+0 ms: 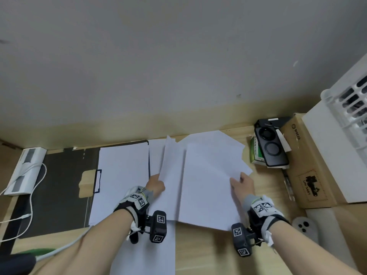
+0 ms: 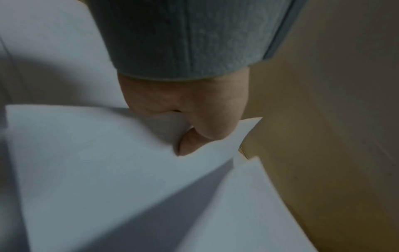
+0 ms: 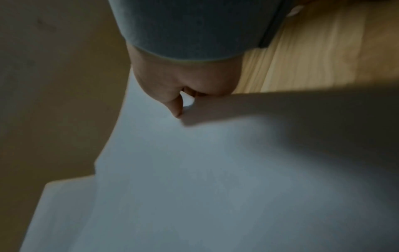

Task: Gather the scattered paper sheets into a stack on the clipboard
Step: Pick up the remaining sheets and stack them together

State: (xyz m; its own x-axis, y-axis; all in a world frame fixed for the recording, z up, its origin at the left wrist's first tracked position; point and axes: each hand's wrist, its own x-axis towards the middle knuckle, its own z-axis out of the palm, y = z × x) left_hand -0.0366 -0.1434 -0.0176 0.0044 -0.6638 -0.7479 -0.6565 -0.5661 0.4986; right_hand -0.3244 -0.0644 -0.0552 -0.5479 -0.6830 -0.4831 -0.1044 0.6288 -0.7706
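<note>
- Task partly done: one plain white paper sheet [image 1: 123, 175] already lies flat on the dark clipboard with a metal clip [image 1: 65, 187], at the left of the light wooden counter [image 1: 200, 251].
- Left to do: several more white sheets are off the board, spread over the middle of the counter, overlapping and skewed; one long white sheet [image 1: 151, 253] lies at the near edge, under the left forearm.
- Left hand [image 1: 156, 186] sits just right of the clipboard; its grip pinches the near edge of a lifted white sheet [image 1: 168, 157], thumb on top, a finger below, seen close in the left wrist view [image 2: 192, 119]. That sheet stands tilted up off the counter.
- Right hand [image 1: 243, 184] is at the right edge of the big top sheet of the loose pile [image 1: 210, 179]; grip closed on that edge, thumb tip pressed down on the paper, fingers curled beneath [image 3: 179, 92].
- Both forearms reach forward, palms mostly down, wrists low near the counter.
- Judgement: next is likely pulling the loose pile together and shifting it left onto the clipboard; thin sheets may slip or fan apart.
- Right side holds a black phone [image 1: 272, 147] and a brown cardboard box [image 1: 309, 165], well clear of the clipboard.
</note>
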